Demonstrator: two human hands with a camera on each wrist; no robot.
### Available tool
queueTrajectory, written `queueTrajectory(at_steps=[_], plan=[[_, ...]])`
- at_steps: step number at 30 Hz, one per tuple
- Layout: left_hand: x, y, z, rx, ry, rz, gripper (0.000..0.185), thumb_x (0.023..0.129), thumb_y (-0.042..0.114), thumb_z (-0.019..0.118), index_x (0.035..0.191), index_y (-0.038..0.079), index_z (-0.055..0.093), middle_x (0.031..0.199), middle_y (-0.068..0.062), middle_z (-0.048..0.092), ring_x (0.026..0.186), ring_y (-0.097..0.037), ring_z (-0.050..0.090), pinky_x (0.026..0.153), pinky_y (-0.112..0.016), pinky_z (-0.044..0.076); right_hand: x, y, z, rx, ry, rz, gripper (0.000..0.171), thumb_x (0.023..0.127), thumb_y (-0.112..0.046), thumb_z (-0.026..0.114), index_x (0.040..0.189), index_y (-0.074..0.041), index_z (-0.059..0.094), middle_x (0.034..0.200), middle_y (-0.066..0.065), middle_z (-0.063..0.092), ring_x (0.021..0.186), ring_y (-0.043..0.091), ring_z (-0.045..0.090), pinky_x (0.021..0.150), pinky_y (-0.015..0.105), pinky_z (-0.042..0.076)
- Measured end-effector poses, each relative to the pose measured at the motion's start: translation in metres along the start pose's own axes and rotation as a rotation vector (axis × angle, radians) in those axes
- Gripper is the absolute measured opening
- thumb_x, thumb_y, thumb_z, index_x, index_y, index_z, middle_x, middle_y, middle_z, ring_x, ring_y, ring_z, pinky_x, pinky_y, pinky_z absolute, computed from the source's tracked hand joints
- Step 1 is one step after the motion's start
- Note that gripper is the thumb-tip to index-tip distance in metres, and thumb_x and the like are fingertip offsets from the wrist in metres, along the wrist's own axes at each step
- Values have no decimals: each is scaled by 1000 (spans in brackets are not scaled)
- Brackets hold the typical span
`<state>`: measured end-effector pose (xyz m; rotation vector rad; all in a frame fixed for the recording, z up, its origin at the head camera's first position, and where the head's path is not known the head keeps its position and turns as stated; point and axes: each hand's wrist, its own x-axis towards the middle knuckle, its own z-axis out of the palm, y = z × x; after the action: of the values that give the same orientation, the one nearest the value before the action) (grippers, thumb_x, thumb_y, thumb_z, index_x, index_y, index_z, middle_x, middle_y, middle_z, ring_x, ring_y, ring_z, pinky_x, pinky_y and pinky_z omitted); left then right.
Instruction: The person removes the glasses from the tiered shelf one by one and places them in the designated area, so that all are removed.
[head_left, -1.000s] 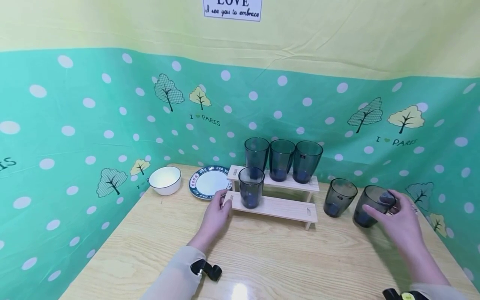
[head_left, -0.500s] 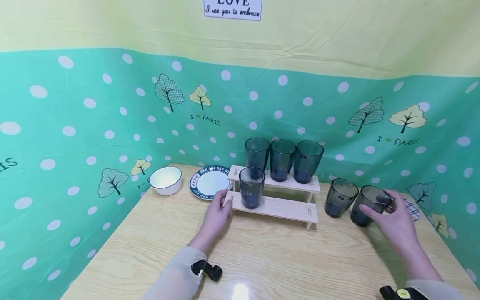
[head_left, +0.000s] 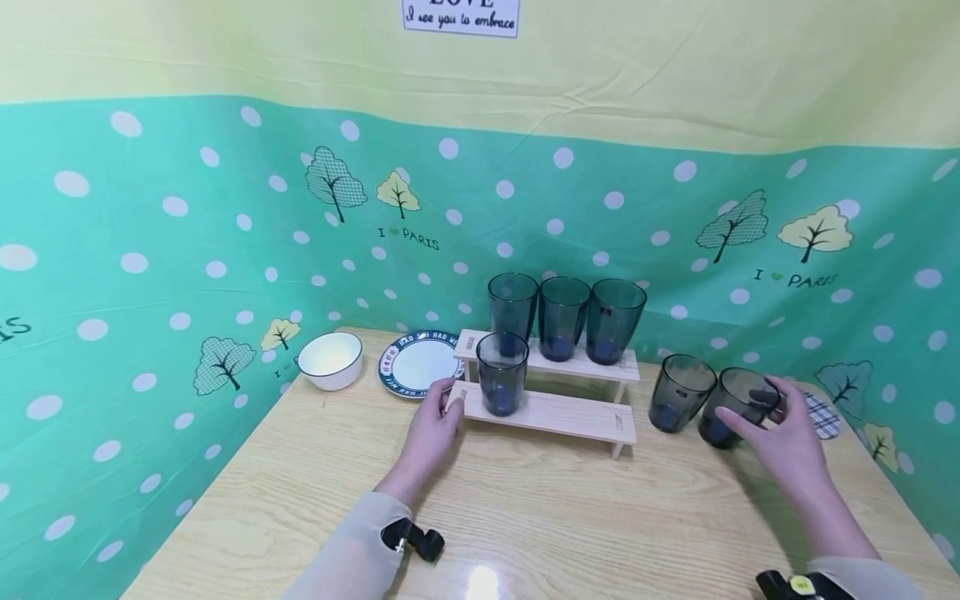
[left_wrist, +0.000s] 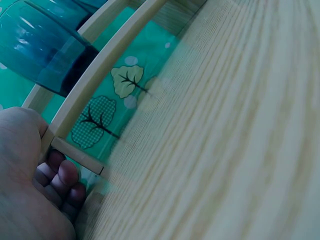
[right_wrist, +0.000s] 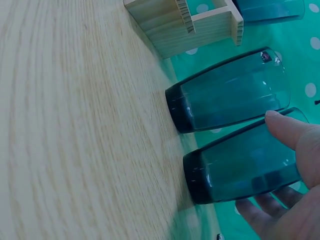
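Note:
My left hand (head_left: pixel 438 417) grips the left end of the lower step of a two-tier wooden rack (head_left: pixel 577 417), with fingers curled under the board in the left wrist view. One dark glass tumbler (head_left: pixel 501 383) stands upright on that step. Three more tumblers, among them the middle tumbler (head_left: pixel 562 321), line the upper step. At the right, my right hand (head_left: pixel 791 433) holds a tumbler (right_wrist: pixel 245 165) between thumb and fingers, near its rim. Its base is on or very close to the table. Beside it, to the left, stands another tumbler (right_wrist: pixel 230 92); the two are nearly touching.
A white bowl (head_left: pixel 330 360) sits at the back left, and a blue-rimmed plate (head_left: pixel 422 367) lies partly behind the rack. Behind the right hand is a checked round mat (head_left: pixel 822 415). A green dotted cloth (head_left: pixel 225 183) hangs behind the wooden table (head_left: pixel 540 517).
My right hand has shifted slightly left with its tumbler, bringing it closer to the neighbouring tumbler and uncovering more of the checked mat. The left hand and rack have stayed in place.

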<state>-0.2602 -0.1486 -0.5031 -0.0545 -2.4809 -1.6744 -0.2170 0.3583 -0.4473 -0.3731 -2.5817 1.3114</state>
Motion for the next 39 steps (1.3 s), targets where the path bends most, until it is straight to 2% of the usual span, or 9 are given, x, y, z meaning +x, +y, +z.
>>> queueTrajectory(at_steps=[4, 8, 10, 16, 21, 26, 31, 34, 39], plan=[[0, 0, -1, 6, 6, 1, 50, 111, 22, 61, 159, 7, 52, 95, -4, 60, 82, -19, 59, 85, -40, 52, -1, 0, 0, 3, -10, -17, 116, 101, -51, 79, 177, -7, 3, 171, 41, 21, 150, 65, 31, 107, 78, 41], [0, 1, -1, 3, -1, -4, 51, 112, 22, 60, 160, 6, 51, 96, -4, 60, 84, -19, 59, 85, -40, 52, -3, -4, -5, -4, -29, -21, 121, 100, -53, 79, 177, -13, -5, 176, 39, 4, 147, 72, 29, 109, 83, 35], [0, 1, -1, 0, -4, -5, 52, 112, 22, 60, 160, 6, 50, 98, -5, 61, 85, -19, 59, 86, -40, 52, -5, -9, -9, -2, -29, -27, 123, 100, -53, 80, 177, -16, -9, 177, 36, 1, 147, 73, 27, 111, 83, 32], [-1, 4, -1, 2, -3, -6, 52, 112, 21, 60, 160, 5, 50, 100, -6, 61, 87, -20, 60, 87, -41, 53, -14, -31, -16, 0, 26, -84, 121, 100, -49, 81, 178, -16, -6, 179, 29, 14, 156, 62, 22, 118, 78, 27], [0, 2, 0, 11, 7, -1, 51, 112, 20, 60, 159, 5, 51, 100, -5, 60, 88, -19, 59, 89, -41, 52, -25, -56, -16, -4, 62, -148, 115, 101, -45, 82, 179, -17, 3, 179, 26, 19, 159, 58, 23, 124, 72, 24], [0, 0, 0, 5, 12, -2, 50, 112, 21, 60, 159, 5, 52, 97, -5, 59, 85, -19, 58, 85, -39, 51, -39, -83, -5, 3, 87, -223, 108, 101, -42, 83, 179, -20, 12, 177, 22, 27, 160, 50, 29, 128, 62, 26], [1, -1, 0, -2, 5, 1, 51, 111, 21, 60, 159, 5, 51, 96, -5, 59, 82, -19, 58, 82, -38, 51, -52, -104, 13, 21, 63, -278, 104, 100, -41, 84, 178, -22, 18, 175, 19, 33, 158, 47, 34, 127, 58, 31], [0, -1, 0, -5, 0, -5, 52, 112, 21, 60, 160, 6, 50, 99, -5, 60, 86, -19, 59, 86, -40, 53, -57, -114, 27, 41, 34, -330, 103, 99, -36, 86, 178, -20, 21, 172, 19, 38, 155, 46, 39, 127, 51, 34], [1, -1, 0, -13, -5, -11, 52, 112, 22, 60, 161, 6, 50, 103, -6, 63, 92, -20, 62, 93, -43, 54, -61, -132, 53, 93, -32, -384, 101, 98, -30, 88, 176, -16, 25, 167, 20, 43, 151, 45, 43, 123, 54, 39]])
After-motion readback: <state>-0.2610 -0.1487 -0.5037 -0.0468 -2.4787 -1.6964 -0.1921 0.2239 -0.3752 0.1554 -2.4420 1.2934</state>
